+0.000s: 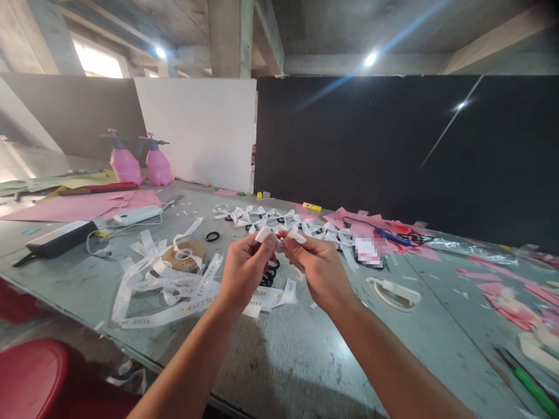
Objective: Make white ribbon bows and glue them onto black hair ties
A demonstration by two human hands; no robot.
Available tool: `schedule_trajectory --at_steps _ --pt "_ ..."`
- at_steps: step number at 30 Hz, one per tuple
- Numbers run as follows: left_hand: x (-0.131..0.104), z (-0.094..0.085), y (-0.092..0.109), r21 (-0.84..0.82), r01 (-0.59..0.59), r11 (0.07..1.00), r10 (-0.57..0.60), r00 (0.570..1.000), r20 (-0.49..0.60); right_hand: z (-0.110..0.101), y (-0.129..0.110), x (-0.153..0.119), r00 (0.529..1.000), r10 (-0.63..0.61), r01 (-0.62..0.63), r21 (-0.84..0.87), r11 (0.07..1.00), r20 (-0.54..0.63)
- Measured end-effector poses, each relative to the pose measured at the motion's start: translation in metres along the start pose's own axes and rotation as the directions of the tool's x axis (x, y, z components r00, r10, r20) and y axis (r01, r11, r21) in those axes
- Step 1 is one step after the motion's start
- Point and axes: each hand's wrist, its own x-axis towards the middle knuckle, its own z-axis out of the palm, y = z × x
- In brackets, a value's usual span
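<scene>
While both hands [245, 265] [322, 267] pinch fingertips closed on it, white ribbon [263, 234] shows two curled, smooth parts.

"LOVE" on white ribbon [257, 305], other lettering blurred

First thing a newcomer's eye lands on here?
Probably the two pink spray bottles standing at the table's far left, against the pale panel. Next, the left hand and right hand at center, pinching white ribbon, with a row of white bows just beyond.
</scene>
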Motion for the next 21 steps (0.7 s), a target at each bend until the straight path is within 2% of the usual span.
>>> schedule_trajectory --at_steps 4,9,13,16,18,21 --pt "0.000 0.004 -0.004 0.027 -0.047 0.999 0.050 0.994 -0.102 0.001 0.003 0.000 0.999 -0.039 0.039 -0.028 0.999 -0.001" --pt "0.000 0.018 -0.013 -0.029 -0.172 0.985 0.157 0.948 -0.275 0.006 0.018 -0.002 0.991 -0.078 0.084 0.049 0.995 -0.105" --pt "0.000 0.032 -0.018 -0.171 -0.145 0.975 0.078 0.933 -0.351 0.014 0.030 -0.004 0.975 -0.076 0.097 0.090 0.991 -0.209" --pt "0.000 0.038 -0.018 -0.334 -0.108 0.936 -0.013 0.941 -0.338 0.018 0.029 -0.005 0.975 -0.026 0.069 0.190 0.979 -0.222" --pt "0.001 0.038 -0.018 -0.386 -0.105 0.917 -0.021 0.951 -0.310 0.018 0.025 -0.004 0.979 0.023 0.031 0.260 0.965 -0.205" --pt "0.001 0.032 -0.019 -0.409 -0.061 0.911 -0.019 0.982 -0.188 0.012 0.019 0.000 0.983 0.041 0.008 0.271 0.963 -0.177"
